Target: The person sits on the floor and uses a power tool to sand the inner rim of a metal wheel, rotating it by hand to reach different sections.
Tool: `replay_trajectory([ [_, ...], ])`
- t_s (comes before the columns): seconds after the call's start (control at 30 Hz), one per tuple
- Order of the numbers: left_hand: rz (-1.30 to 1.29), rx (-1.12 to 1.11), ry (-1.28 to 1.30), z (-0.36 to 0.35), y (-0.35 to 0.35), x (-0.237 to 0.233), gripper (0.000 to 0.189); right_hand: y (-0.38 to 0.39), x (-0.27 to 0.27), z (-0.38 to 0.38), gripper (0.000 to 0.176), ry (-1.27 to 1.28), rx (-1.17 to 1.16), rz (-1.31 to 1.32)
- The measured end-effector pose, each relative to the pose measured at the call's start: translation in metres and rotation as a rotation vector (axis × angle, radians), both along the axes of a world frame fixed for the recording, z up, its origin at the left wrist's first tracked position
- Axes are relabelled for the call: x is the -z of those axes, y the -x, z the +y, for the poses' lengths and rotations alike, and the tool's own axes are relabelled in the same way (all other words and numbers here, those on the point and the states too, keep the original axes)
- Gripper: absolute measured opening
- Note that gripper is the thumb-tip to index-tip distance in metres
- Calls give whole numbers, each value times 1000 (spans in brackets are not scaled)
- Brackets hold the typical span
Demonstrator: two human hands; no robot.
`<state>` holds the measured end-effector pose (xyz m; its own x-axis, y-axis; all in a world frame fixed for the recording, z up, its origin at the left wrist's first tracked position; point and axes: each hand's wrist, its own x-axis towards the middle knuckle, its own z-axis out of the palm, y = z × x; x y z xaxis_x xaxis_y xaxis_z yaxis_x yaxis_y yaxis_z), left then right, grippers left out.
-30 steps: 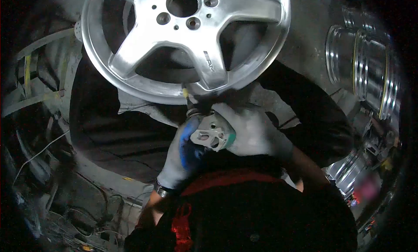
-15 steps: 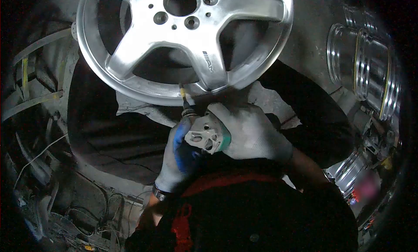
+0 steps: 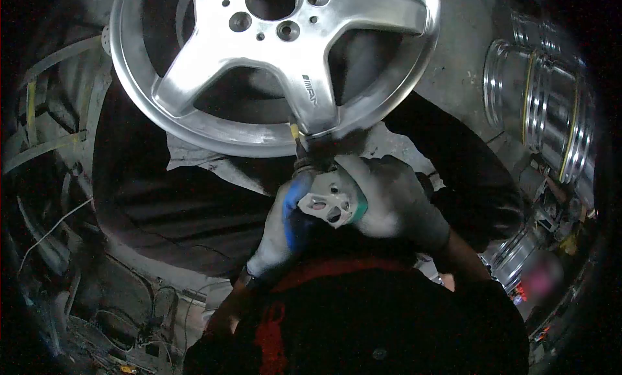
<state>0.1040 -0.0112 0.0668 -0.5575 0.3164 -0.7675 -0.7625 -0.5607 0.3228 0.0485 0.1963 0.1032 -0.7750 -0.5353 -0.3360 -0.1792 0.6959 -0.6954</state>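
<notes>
A silver five-spoke-style alloy wheel (image 3: 259, 134) lies between my outstretched legs, with dark lettering on the nearest spoke. My left hand (image 3: 285, 222), in a white and blue glove, is closed round the front of a power tool (image 3: 332, 197) with a pale housing and a green band. My right hand (image 3: 395, 197), gloved in white, wraps round the other side of the tool. The tool's narrow yellowish tip (image 3: 295, 131) is at the rim's inner lip, beside the foot of the lettered spoke. Fingers under the tool are hidden.
Shiny wheel barrels (image 3: 541, 106) stand at the right, and another polished rim (image 3: 515, 255) lies lower right. At the left are metal frames (image 3: 48, 151) and a thin pale cable (image 3: 55, 226). Dark-clothed legs (image 3: 168, 213) flank the wheel.
Both hands and the tool have shifted right, bringing the tip along the rim closer to the lettered spoke. Both hands keep their hold. The camera view has moved slightly.
</notes>
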Motion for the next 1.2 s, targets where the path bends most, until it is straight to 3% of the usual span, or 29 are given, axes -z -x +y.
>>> replay_trajectory([
  [0.1,-98,-38,-63,-5,-1,-7,45,-2,0,-3,69,-19,0,-46],
  [0.2,20,38,-43,-13,-3,-11,47,-2,-2,-11,71,-29,-10,-56],
  [0.27,-97,-106,-178,-14,-2,-11,46,-2,-2,-11,72,-67,-37,-80],
  [0.37,-163,-142,-303,-8,3,-12,45,-2,-4,-6,74,-58,-27,-90],
  [0.4,-164,-140,-306,-7,-4,-6,45,0,-8,-4,61,-59,-5,-123],
  [0.43,-147,-23,-145,-7,-18,4,45,0,-10,-2,48,-60,16,-157],
  [0.47,-128,91,17,-4,-17,4,46,-2,-8,-1,48,-61,16,-158],
  [0.57,-239,-84,-159,0,-7,-7,55,-11,5,0,46,-38,37,-123],
  [0.7,-211,-55,-141,-1,-9,-8,58,-9,4,1,43,-60,-5,-104],
  [0.9,-151,50,-277,-4,-29,23,34,-23,16,11,51,-31,33,-65],
  [0.97,45,266,74,-6,-38,28,33,-24,18,12,54,-17,26,-21],
  [1.0,46,266,74,-9,-40,27,33,-25,17,13,55,-13,31,-22],
  [1.07,486,470,270,-16,-44,26,36,-24,15,15,55,-12,36,-21],
  [1.2,320,424,225,-14,-54,43,40,-24,15,14,54,-22,35,-70],
])
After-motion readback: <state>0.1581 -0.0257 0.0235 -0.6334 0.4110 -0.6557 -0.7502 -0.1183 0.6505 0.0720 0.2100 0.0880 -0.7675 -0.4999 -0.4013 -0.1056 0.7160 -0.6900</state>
